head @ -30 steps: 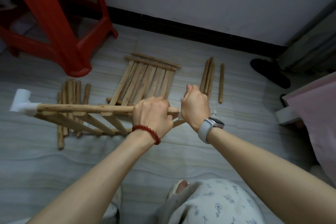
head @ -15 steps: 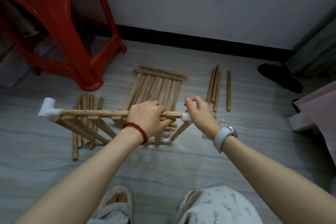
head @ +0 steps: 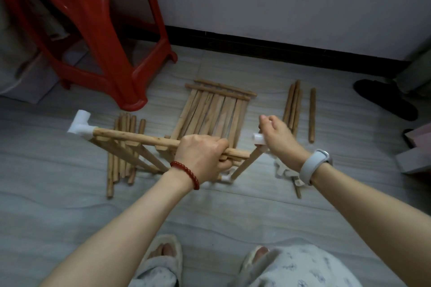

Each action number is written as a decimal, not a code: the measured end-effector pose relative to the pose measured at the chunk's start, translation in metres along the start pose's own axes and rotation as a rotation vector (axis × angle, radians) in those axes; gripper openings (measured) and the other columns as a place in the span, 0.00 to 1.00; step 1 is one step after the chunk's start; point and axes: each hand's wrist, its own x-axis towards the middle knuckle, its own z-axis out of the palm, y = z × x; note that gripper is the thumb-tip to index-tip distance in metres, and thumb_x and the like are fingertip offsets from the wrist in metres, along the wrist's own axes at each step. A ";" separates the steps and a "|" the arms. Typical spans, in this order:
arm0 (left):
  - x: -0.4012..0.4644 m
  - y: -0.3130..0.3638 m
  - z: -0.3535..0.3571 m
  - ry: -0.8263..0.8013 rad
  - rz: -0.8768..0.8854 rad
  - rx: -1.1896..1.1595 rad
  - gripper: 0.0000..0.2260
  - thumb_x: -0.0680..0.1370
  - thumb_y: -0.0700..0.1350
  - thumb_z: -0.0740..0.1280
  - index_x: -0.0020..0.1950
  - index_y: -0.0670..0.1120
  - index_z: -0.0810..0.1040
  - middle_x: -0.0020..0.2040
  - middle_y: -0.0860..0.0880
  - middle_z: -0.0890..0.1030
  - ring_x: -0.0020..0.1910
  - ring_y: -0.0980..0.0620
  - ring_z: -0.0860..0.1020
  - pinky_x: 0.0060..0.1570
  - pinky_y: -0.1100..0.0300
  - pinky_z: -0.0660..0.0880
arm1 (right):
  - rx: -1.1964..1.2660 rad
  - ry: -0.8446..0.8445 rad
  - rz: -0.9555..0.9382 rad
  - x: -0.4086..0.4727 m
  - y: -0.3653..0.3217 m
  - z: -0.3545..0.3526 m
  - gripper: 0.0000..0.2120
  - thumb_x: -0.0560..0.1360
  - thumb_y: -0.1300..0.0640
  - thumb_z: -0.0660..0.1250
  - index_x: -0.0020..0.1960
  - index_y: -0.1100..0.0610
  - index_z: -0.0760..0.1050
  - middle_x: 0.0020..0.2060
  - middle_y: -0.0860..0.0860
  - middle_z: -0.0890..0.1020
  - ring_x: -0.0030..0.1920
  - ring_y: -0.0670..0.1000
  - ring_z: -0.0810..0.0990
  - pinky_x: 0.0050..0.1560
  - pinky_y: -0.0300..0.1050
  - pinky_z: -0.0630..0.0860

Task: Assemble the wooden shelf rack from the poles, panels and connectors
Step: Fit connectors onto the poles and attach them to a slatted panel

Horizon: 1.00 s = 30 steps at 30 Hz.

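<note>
My left hand (head: 203,154) grips the top pole (head: 135,138) of a slatted wooden panel held upright above the floor. A white connector (head: 80,124) caps that pole's left end. My right hand (head: 277,137) holds a second white connector (head: 259,139) just off the pole's right end, on top of a slanting pole (head: 245,165). That slanting pole runs down into another white connector (head: 225,178) near the floor. A second slatted panel (head: 214,112) lies flat on the floor behind. Loose poles lie at the left (head: 121,147) and right (head: 293,105).
A red plastic stool (head: 93,30) stands at the back left. A dark slipper (head: 384,98) lies at the right by the wall. More white connectors (head: 283,170) sit on the floor under my right wrist. My slippered feet (head: 163,258) are at the bottom.
My right hand has pulled away from the pole's right end, so a gap now shows between the connector it holds and the pole. The view has tilted, showing more of the stool.
</note>
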 end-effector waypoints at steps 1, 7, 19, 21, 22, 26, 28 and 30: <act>0.000 0.000 0.001 -0.012 -0.017 -0.011 0.12 0.63 0.51 0.76 0.30 0.48 0.75 0.25 0.53 0.75 0.24 0.53 0.75 0.28 0.66 0.58 | -0.025 0.001 -0.013 -0.002 0.002 0.001 0.14 0.82 0.49 0.51 0.42 0.54 0.66 0.36 0.51 0.71 0.35 0.48 0.72 0.24 0.29 0.68; 0.008 -0.006 0.006 -0.152 -0.149 -0.035 0.11 0.74 0.60 0.62 0.40 0.53 0.73 0.35 0.54 0.75 0.38 0.53 0.76 0.37 0.61 0.63 | -0.105 0.061 -0.096 -0.006 0.001 0.015 0.13 0.82 0.50 0.50 0.43 0.54 0.66 0.35 0.48 0.71 0.34 0.44 0.70 0.30 0.32 0.66; 0.032 -0.008 -0.003 -0.387 -0.254 -0.077 0.12 0.74 0.60 0.63 0.40 0.54 0.71 0.38 0.54 0.73 0.40 0.53 0.70 0.39 0.59 0.63 | -0.069 0.145 -0.077 -0.016 -0.002 0.023 0.14 0.82 0.51 0.50 0.47 0.60 0.66 0.35 0.50 0.72 0.43 0.58 0.77 0.50 0.62 0.76; 0.038 0.000 -0.004 -0.458 -0.247 -0.122 0.09 0.75 0.58 0.63 0.41 0.54 0.71 0.37 0.55 0.71 0.42 0.52 0.70 0.42 0.58 0.63 | -0.062 0.149 -0.077 -0.018 -0.004 0.024 0.14 0.82 0.50 0.50 0.46 0.59 0.66 0.35 0.50 0.72 0.40 0.56 0.76 0.48 0.63 0.76; 0.040 0.004 -0.004 -0.496 -0.243 -0.148 0.08 0.76 0.57 0.62 0.43 0.54 0.72 0.37 0.55 0.72 0.43 0.52 0.72 0.43 0.58 0.63 | -0.057 0.152 -0.081 -0.019 -0.004 0.025 0.14 0.82 0.50 0.50 0.46 0.58 0.65 0.34 0.50 0.72 0.38 0.54 0.75 0.47 0.62 0.77; 0.047 0.004 -0.011 -0.722 -0.288 -0.286 0.17 0.78 0.59 0.57 0.51 0.49 0.77 0.45 0.51 0.80 0.50 0.51 0.76 0.54 0.54 0.62 | -0.018 0.136 -0.091 -0.024 -0.002 0.025 0.14 0.82 0.50 0.49 0.45 0.58 0.65 0.34 0.50 0.72 0.35 0.52 0.75 0.39 0.49 0.79; 0.049 0.006 -0.012 -0.776 -0.374 -0.325 0.24 0.76 0.65 0.53 0.53 0.49 0.79 0.46 0.51 0.81 0.50 0.51 0.75 0.56 0.53 0.58 | 0.031 0.109 -0.076 -0.023 -0.001 0.023 0.15 0.82 0.49 0.47 0.46 0.59 0.65 0.36 0.50 0.71 0.36 0.49 0.73 0.30 0.34 0.75; 0.050 0.014 -0.010 -0.769 -0.428 -0.231 0.28 0.76 0.67 0.49 0.51 0.50 0.80 0.45 0.51 0.81 0.53 0.50 0.75 0.58 0.50 0.56 | 0.081 0.078 -0.055 -0.023 -0.001 0.021 0.16 0.82 0.50 0.46 0.47 0.59 0.65 0.38 0.49 0.69 0.38 0.45 0.71 0.27 0.28 0.71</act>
